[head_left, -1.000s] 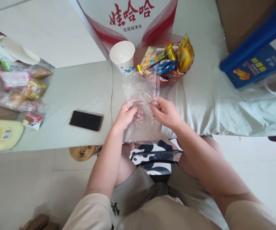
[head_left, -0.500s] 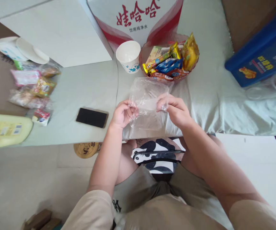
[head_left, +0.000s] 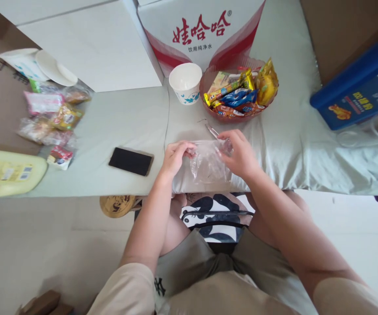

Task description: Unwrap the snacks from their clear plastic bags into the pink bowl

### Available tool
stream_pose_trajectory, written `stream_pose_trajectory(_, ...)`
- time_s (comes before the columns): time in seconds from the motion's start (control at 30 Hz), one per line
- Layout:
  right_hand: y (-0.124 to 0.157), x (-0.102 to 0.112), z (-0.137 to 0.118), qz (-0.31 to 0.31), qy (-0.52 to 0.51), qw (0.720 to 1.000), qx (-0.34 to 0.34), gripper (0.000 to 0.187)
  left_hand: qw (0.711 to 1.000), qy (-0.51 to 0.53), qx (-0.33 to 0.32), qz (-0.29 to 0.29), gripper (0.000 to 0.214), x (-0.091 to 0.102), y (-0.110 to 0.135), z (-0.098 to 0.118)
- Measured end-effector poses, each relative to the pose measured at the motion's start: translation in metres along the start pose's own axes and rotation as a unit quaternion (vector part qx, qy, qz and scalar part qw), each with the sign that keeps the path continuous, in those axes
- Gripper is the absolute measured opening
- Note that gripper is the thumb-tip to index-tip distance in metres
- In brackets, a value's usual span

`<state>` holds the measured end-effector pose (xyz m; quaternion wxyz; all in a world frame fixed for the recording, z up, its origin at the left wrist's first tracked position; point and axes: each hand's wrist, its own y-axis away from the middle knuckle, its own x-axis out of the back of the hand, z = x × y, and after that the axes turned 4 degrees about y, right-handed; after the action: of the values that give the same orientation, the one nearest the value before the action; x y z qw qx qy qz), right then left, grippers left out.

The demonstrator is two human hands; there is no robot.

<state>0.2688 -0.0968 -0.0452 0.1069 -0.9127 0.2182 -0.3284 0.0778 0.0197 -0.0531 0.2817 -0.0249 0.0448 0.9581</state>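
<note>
A crinkled clear plastic bag (head_left: 208, 168) lies between my hands near the table's front edge. My left hand (head_left: 177, 156) pinches the bag's upper left side. Curled at its right side is my right hand (head_left: 239, 153), thumb and fingers closed on the film. A slim, shiny object (head_left: 211, 130) shows just beyond the right fingertips; its kind is unclear and its lower end is hidden. Farther back stand a white paper cup (head_left: 186, 84) and a clear reddish bowl (head_left: 208, 107) of wrapped snacks.
A black phone (head_left: 131, 161) lies left of my hands. Packaged snacks (head_left: 51, 111), more paper cups (head_left: 28, 63) and a pale yellow jug (head_left: 8, 173) are farther left. Behind stands a white-and-red carton (head_left: 205, 26); a blue container (head_left: 355, 83) is at right.
The bag has come down toward the table edge, flattened and folded over. My right hand has turned over its right side. The slim object beyond is now uncovered. The view has shifted slightly.
</note>
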Motion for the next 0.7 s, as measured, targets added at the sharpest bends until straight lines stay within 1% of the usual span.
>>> stream_pose_trajectory(0.1, 0.002, 0.000, -0.002, 0.028, 0.021, 0.999, 0.018, 0.036, 1.000, -0.004, -0.012, 0.014, 0.041, -0.001, -0.001, 0.000)
stream_pose_trajectory(0.2, 0.003, 0.000, -0.004, 0.043, -0.013, 0.999, -0.003, 0.042, 0.999, 0.020, -0.020, 0.021, 0.032, -0.004, -0.001, 0.003)
stream_pose_trajectory(0.23, 0.003, 0.000, -0.004, 0.041, -0.033, 0.999, -0.015, 0.047, 0.999, 0.034, -0.015, 0.016, 0.029, -0.005, 0.000, 0.005)
stream_pose_trajectory(0.3, 0.003, 0.001, -0.005, 0.022, -0.071, 0.996, -0.044, 0.057, 0.998, 0.066, 0.004, 0.000, 0.031, -0.006, 0.001, 0.010)
stream_pose_trajectory(0.33, 0.004, 0.001, -0.005, 0.009, -0.087, 0.994, -0.059, 0.058, 0.996, 0.083, 0.011, -0.007, 0.035, -0.007, 0.001, 0.012)
stream_pose_trajectory(0.4, 0.004, 0.003, -0.006, -0.011, -0.122, 0.988, -0.089, 0.054, 0.993, 0.118, 0.017, -0.018, 0.046, -0.007, 0.002, 0.015)
stream_pose_trajectory(0.47, 0.004, 0.003, -0.006, -0.011, -0.171, 0.979, -0.115, 0.047, 0.988, 0.151, 0.032, -0.030, 0.058, -0.008, 0.004, 0.017)
stream_pose_trajectory(0.5, 0.003, 0.003, -0.007, -0.004, -0.200, 0.972, -0.126, 0.046, 0.985, 0.159, 0.049, -0.041, 0.061, -0.008, 0.004, 0.017)
stream_pose_trajectory(0.53, 0.003, 0.002, -0.007, 0.005, -0.231, 0.963, -0.137, 0.048, 0.983, 0.157, 0.073, -0.055, 0.060, -0.009, 0.004, 0.017)
stream_pose_trajectory(0.6, 0.001, 0.001, -0.009, 0.020, -0.295, 0.941, -0.163, 0.053, 0.982, 0.128, 0.119, -0.075, 0.045, -0.012, 0.004, 0.016)
stream_pose_trajectory(0.63, 0.001, 0.001, -0.010, 0.018, -0.324, 0.929, -0.176, 0.054, 0.982, 0.113, 0.133, -0.075, 0.038, -0.014, 0.004, 0.015)
stream_pose_trajectory(0.7, -0.001, 0.001, -0.013, -0.024, -0.362, 0.910, -0.199, 0.049, 0.984, 0.104, 0.137, -0.051, 0.034, -0.018, 0.003, 0.015)
